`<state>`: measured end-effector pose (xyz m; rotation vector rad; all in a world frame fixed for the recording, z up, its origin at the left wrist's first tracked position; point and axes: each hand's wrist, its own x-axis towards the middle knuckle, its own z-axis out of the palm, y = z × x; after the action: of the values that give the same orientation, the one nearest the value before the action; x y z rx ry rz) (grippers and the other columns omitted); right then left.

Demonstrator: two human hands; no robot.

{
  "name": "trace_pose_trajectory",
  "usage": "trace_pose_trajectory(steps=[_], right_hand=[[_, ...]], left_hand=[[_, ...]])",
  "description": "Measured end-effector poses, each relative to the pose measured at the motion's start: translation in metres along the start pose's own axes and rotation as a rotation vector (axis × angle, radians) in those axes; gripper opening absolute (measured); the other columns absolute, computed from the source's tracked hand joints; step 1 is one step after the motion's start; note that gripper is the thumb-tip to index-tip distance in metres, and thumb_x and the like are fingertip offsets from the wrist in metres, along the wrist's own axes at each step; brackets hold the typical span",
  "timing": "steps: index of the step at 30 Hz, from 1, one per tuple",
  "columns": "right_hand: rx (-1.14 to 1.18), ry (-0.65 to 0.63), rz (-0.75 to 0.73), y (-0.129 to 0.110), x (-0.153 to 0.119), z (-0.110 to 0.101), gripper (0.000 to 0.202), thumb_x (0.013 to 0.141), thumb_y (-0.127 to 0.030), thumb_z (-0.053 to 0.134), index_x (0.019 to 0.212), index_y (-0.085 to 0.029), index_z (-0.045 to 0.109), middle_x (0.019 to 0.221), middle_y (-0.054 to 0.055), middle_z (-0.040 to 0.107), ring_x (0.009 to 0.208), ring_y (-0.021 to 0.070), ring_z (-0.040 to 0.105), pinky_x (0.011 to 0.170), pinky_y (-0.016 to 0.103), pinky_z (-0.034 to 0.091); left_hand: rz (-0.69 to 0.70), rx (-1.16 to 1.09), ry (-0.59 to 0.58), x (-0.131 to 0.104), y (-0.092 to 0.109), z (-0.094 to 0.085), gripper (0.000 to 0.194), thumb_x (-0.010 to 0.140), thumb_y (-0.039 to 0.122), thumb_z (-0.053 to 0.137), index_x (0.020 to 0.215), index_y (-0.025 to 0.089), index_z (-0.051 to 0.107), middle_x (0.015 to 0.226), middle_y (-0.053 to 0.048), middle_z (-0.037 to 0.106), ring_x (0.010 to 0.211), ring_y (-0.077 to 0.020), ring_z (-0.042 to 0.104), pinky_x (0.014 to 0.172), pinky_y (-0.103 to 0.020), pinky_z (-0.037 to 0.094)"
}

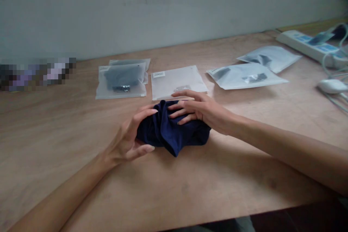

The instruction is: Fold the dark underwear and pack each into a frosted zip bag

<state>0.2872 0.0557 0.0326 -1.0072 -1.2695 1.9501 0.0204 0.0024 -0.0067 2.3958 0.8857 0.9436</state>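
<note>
A bunched piece of navy blue fabric, perhaps a folded garment, lies on the wooden table in front of me. My left hand is curved around its left end, fingers over the top and thumb at the near side, with cloth between them. From the right, my right hand rests on top of the cloth, its fingers stretched out and apart. Just beyond the fabric is a flat, frosted zip bag with a small white label; the right fingertips hide part of its near edge.
Frosted bags with dark contents overlap at the back left. Two more pale bags lie at the back right. A white power strip, cables and a white plug-like adapter occupy the right edge. A wall stands behind the table.
</note>
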Motion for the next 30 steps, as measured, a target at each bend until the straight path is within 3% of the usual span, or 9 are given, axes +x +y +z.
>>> trace_pose_trajectory(steps=[3,5,8,11,15,19,24,27,30], right_hand=[[-0.211,0.002,-0.278,0.013,-0.014,-0.003,0.035,0.091,-0.021,0.066,0.125,-0.017,0.061,0.123,0.013,0.071,0.11,0.0223,0.072,0.093,0.037,0.062],[-0.567,0.015,-0.52,0.024,-0.026,-0.006,0.033,0.093,-0.022,0.063,0.126,-0.019,0.064,0.131,0.012,0.067,0.119,0.0231,0.067,0.103,0.042,0.057],[-1.072,-0.064,-0.832,0.04,-0.042,-0.012,0.053,0.093,-0.024,0.066,0.143,-0.016,0.053,0.145,0.015,0.058,0.139,0.0278,0.051,0.117,0.05,0.043],[-1.339,-0.098,-0.982,0.051,-0.05,-0.016,0.046,0.099,-0.014,0.055,0.145,-0.013,0.051,0.148,0.017,0.056,0.145,0.0261,0.044,0.116,0.048,0.046],[-1.48,-0.245,-1.072,0.053,-0.049,-0.015,0.038,0.101,-0.009,0.049,0.138,-0.006,0.056,0.149,0.021,0.053,0.148,0.028,0.039,0.116,0.046,0.046],[-1.537,-0.278,-1.033,0.05,-0.048,-0.012,0.04,0.101,-0.01,0.05,0.14,-0.005,0.054,0.151,0.023,0.05,0.148,0.0286,0.039,0.118,0.048,0.044],[-1.531,-0.261,-1.015,0.05,-0.049,-0.013,0.043,0.101,-0.012,0.05,0.143,-0.006,0.053,0.148,0.02,0.055,0.144,0.0289,0.045,0.116,0.045,0.046],[-1.508,-0.184,-0.977,0.05,-0.048,-0.015,0.045,0.102,-0.023,0.053,0.145,-0.01,0.052,0.149,0.016,0.055,0.146,0.0279,0.043,0.121,0.049,0.038],[-1.54,-0.189,-0.92,0.048,-0.047,-0.018,0.045,0.103,-0.027,0.052,0.146,-0.014,0.052,0.151,0.013,0.054,0.146,0.0278,0.044,0.123,0.053,0.035]], left_hand=[[0.061,0.168,-0.085,0.004,0.003,0.001,0.072,0.096,0.062,0.054,0.155,0.027,0.035,0.165,-0.014,0.023,0.153,-0.0359,0.027,0.119,-0.056,0.037],[0.01,0.248,-0.118,0.005,0.004,0.002,0.061,0.1,0.054,0.052,0.153,0.026,0.042,0.166,-0.014,0.02,0.154,-0.0348,0.025,0.119,-0.053,0.039],[-0.094,0.288,-0.1,0.004,0.004,0.002,0.049,0.104,0.043,0.048,0.148,0.022,0.048,0.164,-0.014,0.028,0.151,-0.0315,0.033,0.12,-0.05,0.04],[-0.155,0.253,-0.041,0.005,0.003,0.001,0.043,0.105,0.04,0.044,0.141,0.021,0.055,0.161,-0.012,0.036,0.148,-0.0303,0.039,0.121,-0.051,0.038],[-0.189,0.273,0.021,0.008,0.005,0.001,0.039,0.102,0.035,0.052,0.137,0.021,0.058,0.162,-0.01,0.034,0.146,-0.0311,0.041,0.121,-0.052,0.039],[-0.137,0.329,0.016,0.007,0.006,0.003,0.052,0.1,0.028,0.054,0.151,0.025,0.045,0.167,-0.01,0.02,0.151,-0.0337,0.034,0.121,-0.056,0.037],[0.146,0.349,-0.23,0.006,0.001,0.001,0.055,0.104,0.037,0.044,0.158,0.03,0.034,0.168,-0.007,0.023,0.156,-0.035,0.021,0.126,-0.061,0.02],[0.137,0.302,-0.362,0.006,-0.004,0.001,0.064,0.105,0.056,0.032,0.161,0.026,0.026,0.167,-0.009,0.028,0.157,-0.0336,0.018,0.128,-0.06,0.012],[0.104,0.274,-0.395,0.006,-0.007,0.0,0.067,0.104,0.06,0.029,0.161,0.024,0.027,0.168,-0.01,0.026,0.158,-0.0338,0.016,0.128,-0.06,0.014]])
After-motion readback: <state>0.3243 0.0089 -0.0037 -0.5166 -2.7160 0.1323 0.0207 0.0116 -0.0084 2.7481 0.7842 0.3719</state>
